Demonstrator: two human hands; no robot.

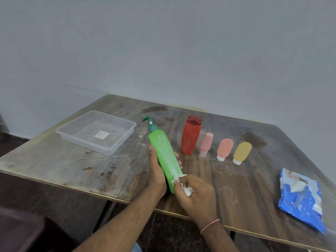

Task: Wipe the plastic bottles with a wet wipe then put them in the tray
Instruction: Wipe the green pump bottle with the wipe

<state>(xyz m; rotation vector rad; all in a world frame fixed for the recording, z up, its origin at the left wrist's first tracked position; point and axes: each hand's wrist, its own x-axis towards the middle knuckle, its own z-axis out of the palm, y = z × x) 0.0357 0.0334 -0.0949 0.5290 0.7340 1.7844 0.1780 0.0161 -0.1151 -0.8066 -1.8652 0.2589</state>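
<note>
My left hand (156, 171) grips a tall green pump bottle (163, 151) from below, tilted with its pump pointing away and left. At the bottle's base my right hand (195, 192) holds a crumpled white wet wipe (185, 187) pressed against it. A clear plastic tray (109, 149) stands at the left, with only a white label inside. A red bottle (190, 136) stands to the right of the green one. Beside it, cap down, stand a pink tube (206, 144), an orange tube (224, 149) and a yellow tube (241, 152).
A blue wet wipe pack (300, 197) lies torn open near the right edge of the worn wooden table (72, 164). A grey wall runs behind the table. The table's front edge passes under my forearms.
</note>
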